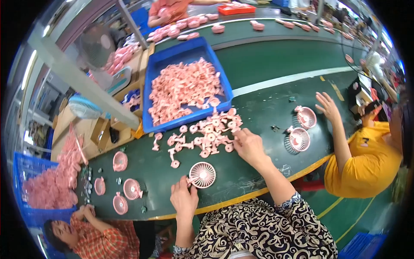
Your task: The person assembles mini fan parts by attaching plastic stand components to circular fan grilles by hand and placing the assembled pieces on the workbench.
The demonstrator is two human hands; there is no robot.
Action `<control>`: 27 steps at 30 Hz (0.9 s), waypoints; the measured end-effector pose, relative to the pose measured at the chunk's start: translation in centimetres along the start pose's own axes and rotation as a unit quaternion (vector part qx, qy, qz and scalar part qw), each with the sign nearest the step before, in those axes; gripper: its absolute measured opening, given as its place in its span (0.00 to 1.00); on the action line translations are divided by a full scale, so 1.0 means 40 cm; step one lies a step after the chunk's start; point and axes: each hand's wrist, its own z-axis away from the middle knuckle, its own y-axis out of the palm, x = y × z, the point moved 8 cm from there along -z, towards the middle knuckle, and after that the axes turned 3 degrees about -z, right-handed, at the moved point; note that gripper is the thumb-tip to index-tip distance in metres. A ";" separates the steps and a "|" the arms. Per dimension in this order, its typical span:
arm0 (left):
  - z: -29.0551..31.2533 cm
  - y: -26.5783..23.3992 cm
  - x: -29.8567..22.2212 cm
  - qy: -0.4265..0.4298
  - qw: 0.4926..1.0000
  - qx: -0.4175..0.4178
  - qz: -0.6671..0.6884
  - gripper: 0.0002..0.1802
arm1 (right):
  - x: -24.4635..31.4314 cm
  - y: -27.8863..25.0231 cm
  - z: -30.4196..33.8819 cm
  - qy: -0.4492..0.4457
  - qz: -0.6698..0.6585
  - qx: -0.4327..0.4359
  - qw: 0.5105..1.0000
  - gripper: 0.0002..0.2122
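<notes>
My left hand (184,196) is closed on the short stem of a round pink fan housing (202,175), which lies on the green work table. The housing has a ribbed, spoked grille facing up. At the right edge of a loose heap of small pink plastic parts (210,136), my right hand (251,149) has its fingers bent and drawn together. Whatever sits between those fingertips is hidden. The heaped parts have round discs joined to short stems.
Behind the heap stands a blue tray (226,93) full of similar pink parts. Pink housings (131,189) lie left, and two more (298,139) right, near a co-worker in yellow (366,159). Another co-worker in a checked shirt (108,241) sits left. A conveyor (280,47) runs behind.
</notes>
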 end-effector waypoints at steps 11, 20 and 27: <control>-0.006 -0.013 0.022 0.002 1.000 -0.016 -0.024 0.11 | 0.001 -0.068 0.054 -0.013 -0.097 -0.089 0.991 0.12; -0.018 0.016 0.038 -0.007 0.993 0.085 0.085 0.12 | -0.125 -0.099 0.160 0.130 -0.160 -0.079 0.975 0.14; -0.002 0.041 0.021 -0.072 0.963 0.145 0.214 0.12 | -0.145 -0.186 0.180 0.148 -0.006 -0.120 0.982 0.20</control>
